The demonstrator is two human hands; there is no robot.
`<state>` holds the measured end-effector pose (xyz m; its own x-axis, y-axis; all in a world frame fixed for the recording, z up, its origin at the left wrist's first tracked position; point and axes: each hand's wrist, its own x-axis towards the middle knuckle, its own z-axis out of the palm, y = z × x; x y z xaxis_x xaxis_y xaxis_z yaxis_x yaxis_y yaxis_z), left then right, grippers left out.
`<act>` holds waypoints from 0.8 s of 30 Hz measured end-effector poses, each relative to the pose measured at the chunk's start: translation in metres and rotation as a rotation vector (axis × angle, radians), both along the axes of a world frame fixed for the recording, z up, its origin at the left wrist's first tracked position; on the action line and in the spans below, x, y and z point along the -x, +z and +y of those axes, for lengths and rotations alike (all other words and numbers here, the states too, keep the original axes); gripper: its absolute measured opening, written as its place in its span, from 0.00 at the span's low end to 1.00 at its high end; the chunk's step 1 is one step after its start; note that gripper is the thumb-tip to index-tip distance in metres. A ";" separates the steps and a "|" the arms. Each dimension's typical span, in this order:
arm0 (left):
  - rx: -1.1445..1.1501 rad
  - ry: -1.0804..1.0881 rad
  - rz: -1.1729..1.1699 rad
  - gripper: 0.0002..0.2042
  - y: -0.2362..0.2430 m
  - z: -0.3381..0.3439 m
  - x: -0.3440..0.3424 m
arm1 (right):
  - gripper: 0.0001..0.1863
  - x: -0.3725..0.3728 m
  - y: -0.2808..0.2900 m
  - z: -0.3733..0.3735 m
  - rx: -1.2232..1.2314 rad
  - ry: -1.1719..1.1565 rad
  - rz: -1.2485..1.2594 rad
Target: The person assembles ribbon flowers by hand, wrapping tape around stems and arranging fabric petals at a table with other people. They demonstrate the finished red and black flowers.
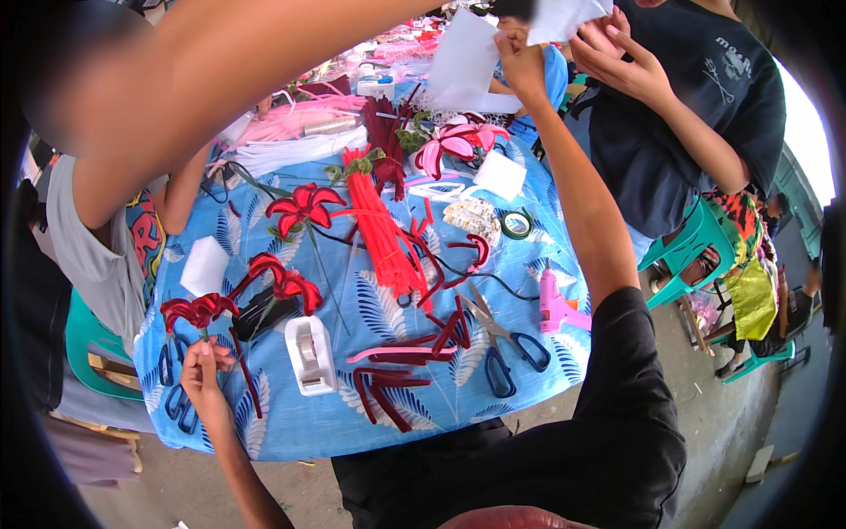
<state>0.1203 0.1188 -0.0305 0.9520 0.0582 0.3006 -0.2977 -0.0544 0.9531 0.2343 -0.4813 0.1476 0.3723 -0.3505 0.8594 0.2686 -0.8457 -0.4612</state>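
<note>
My left hand [204, 375] is closed round the thin stem of a red flower of fuzzy pipe cleaners [196, 312], above the table's left front edge. My right arm reaches far across the table. At its end, my right hand [522, 63] pinches a white sheet [464, 62] that hangs below it. More red flowers [306, 207] lie beyond my left hand, one on a long stem. A white tape dispenser [308, 360] stands to the right of that hand. Blue-handled scissors [181, 407] lie beside and partly behind it.
Open scissors [504, 339], a pink glue gun [557, 304], green tape [517, 225] and red pipe cleaners [385, 238] lie on the blue tablecloth [291, 432]. A co-worker's arm [220, 88] crosses at upper left. Another person's hand [627, 66] is near my right hand, by another white sheet.
</note>
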 end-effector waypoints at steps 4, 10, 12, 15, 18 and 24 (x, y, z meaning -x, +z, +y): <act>-0.017 0.005 0.001 0.12 -0.002 -0.002 0.000 | 0.12 0.005 0.008 0.004 -0.012 0.013 -0.071; -0.039 -0.024 -0.002 0.13 -0.002 -0.001 0.000 | 0.08 0.014 0.010 0.004 0.056 -0.094 -0.071; -0.039 -0.028 -0.003 0.13 -0.001 0.000 0.000 | 0.08 0.014 0.010 0.000 0.039 -0.110 -0.015; -0.033 -0.028 0.003 0.13 0.001 0.000 0.003 | 0.07 0.010 0.007 -0.011 -0.072 0.018 -0.011; -0.034 -0.035 0.007 0.13 0.001 -0.004 0.001 | 0.11 0.008 0.007 -0.027 -0.076 0.044 -0.145; -0.041 -0.043 0.007 0.12 -0.002 0.000 0.002 | 0.08 0.018 0.021 -0.015 -0.173 0.117 -0.253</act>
<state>0.1178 0.1192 -0.0329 0.9554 0.0052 0.2952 -0.2938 -0.0808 0.9524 0.2166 -0.4959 0.1689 0.2013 -0.4669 0.8611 0.4840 -0.7168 -0.5019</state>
